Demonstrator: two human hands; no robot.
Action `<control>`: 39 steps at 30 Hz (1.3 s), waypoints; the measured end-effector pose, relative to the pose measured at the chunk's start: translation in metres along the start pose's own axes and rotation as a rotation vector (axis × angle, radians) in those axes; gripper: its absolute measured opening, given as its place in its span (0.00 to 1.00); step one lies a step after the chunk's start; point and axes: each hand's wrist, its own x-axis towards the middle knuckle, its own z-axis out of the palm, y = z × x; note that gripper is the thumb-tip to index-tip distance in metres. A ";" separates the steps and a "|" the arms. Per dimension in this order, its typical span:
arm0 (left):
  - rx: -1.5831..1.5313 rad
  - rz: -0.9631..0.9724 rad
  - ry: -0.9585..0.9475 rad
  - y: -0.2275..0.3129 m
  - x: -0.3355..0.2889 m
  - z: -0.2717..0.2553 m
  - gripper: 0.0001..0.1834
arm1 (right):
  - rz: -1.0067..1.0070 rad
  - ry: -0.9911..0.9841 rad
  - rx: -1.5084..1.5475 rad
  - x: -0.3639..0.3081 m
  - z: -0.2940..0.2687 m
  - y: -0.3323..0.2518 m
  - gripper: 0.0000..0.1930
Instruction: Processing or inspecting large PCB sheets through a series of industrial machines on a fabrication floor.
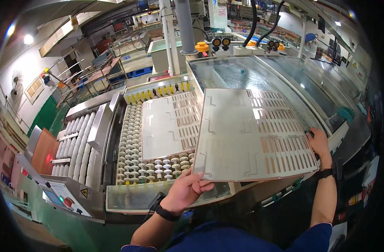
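Observation:
A large flat circuit board panel, pale with copper-coloured strips along its right part, is tilted up in front of me. My left hand grips its near left corner, thumb on the upper face and fingers underneath. At the right edge, my right hand holds the panel, with its fingers partly hidden. A second, similar panel lies flat on the wheeled conveyor to the left. The raised panel overlaps that one's right side in view.
Left of the conveyor stands a unit with white rollers and a control box with a red button. Glass-topped machine covers extend behind the raised panel. A grey upright pipe rises at the back. The conveyor's translucent front wall is nearest me.

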 end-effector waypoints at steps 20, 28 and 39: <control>0.077 0.036 0.173 0.000 -0.011 0.024 0.19 | -0.091 0.055 -0.037 -0.001 0.003 0.007 0.17; 0.078 0.047 0.185 0.000 -0.011 0.026 0.19 | -0.030 0.030 -0.051 -0.001 0.001 0.003 0.18; 0.093 0.052 0.181 0.002 -0.009 0.024 0.21 | -0.020 0.040 -0.030 -0.004 -0.002 -0.004 0.18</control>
